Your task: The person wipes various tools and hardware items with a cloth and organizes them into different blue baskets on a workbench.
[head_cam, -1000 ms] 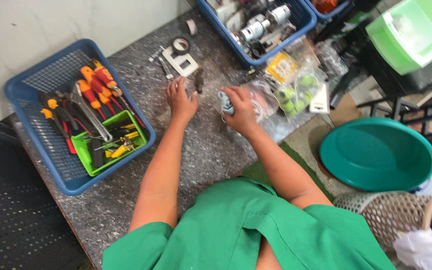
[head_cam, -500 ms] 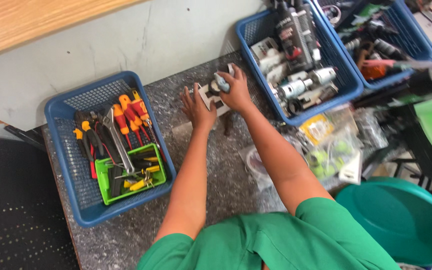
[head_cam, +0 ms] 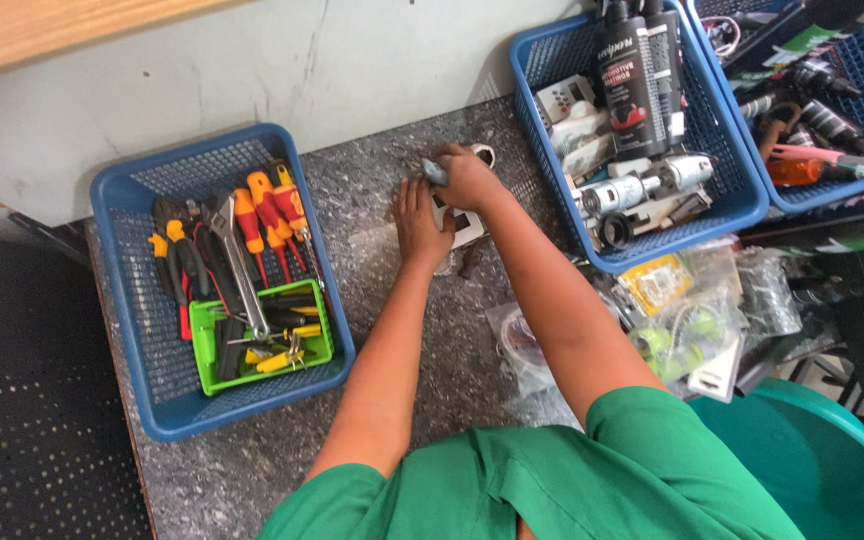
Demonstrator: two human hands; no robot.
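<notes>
1. Fingers point(head_cam: 444, 172) of the right hand point(head_cam: 467, 180) were closed round a small grey-blue object point(head_cam: 433, 170); what it was could not be told.
2. Left hand point(head_cam: 420, 222) was laid flat, fingers spread, holding a white plate-like part point(head_cam: 467, 228) on the desk point(head_cam: 372, 300).
3. Steady downward pressure was judged best.
4. Open room was limited by the blue tool basket point(head_cam: 152, 400) and the blue parts basket point(head_cam: 542, 130).

The surface point(head_cam: 372, 200) was speckled grey stone, polished but only a little shiny. The blue basket point(head_cam: 142, 330) was matt plastic mesh. Inside it the wrench point(head_cam: 237, 265) was bare bright metal, the screwdrivers point(head_cam: 267, 215) had smooth orange and red plastic handles, and the green tray point(head_cam: 207, 355) was glossy plastic. The black bottles point(head_cam: 637, 70) looked glossy plastic. The clear bags point(head_cam: 682, 310) were thin shiny plastic film. The green sleeves point(head_cam: 552, 480) were soft matt cloth.
</notes>
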